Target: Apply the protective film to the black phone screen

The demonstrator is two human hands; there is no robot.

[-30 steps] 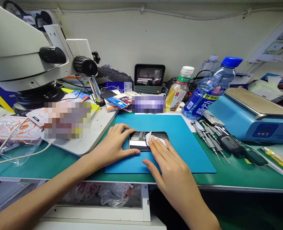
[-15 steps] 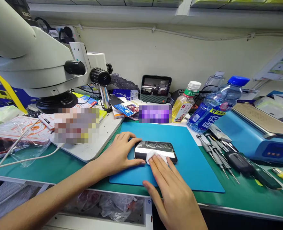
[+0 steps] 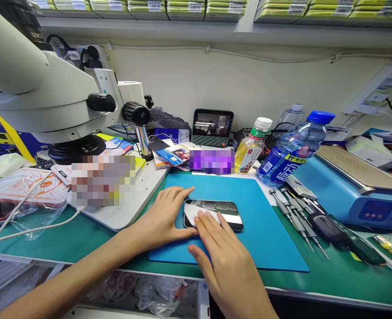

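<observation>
A smartphone (image 3: 230, 213) with a dark, glossy, reflecting screen lies flat on a blue mat (image 3: 258, 248). My right hand (image 3: 227, 257) reaches over it from the near side, its fingers together and pressed on the left half of the screen. Under those fingertips is a white wipe (image 3: 192, 214), mostly hidden and hard to part from the screen's reflection. My left hand (image 3: 164, 217) rests at the phone's left end with fingers spread. Its thumb lies along the near edge, while the index finger points past the far left corner, apart from the phone.
A microscope (image 3: 63, 97) overhangs the left side. Several screwdrivers (image 3: 293, 217) lie right of the mat, beside a blue machine (image 3: 365, 190). Behind stand a blue-capped bottle (image 3: 292, 150), a tea bottle (image 3: 253, 148) and a small screen (image 3: 212, 126). An open drawer (image 3: 149, 294) holds plastic bags.
My right hand has slid the wipe leftward across the phone's screen. My left index finger has come away from the phone's far edge. The camera view has tilted up slightly.
</observation>
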